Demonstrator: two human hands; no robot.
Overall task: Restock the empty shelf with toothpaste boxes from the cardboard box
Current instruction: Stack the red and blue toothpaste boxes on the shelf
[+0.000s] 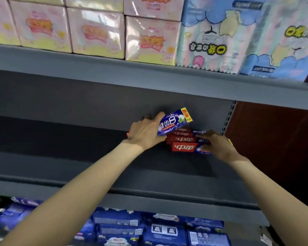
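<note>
On the grey middle shelf, near its right end, lies a small stack of red and blue toothpaste boxes. My left hand grips a blue toothpaste box, tilted, just above the left side of that stack. Over the stack's right end lies my right hand, its fingers curled round the front box there. The cardboard box is not in view.
The shelf above carries pink tissue packs and pastel blue packs. Blue wrapped packs fill the shelf below. A dark brown panel and a slotted upright bound the shelf on the right.
</note>
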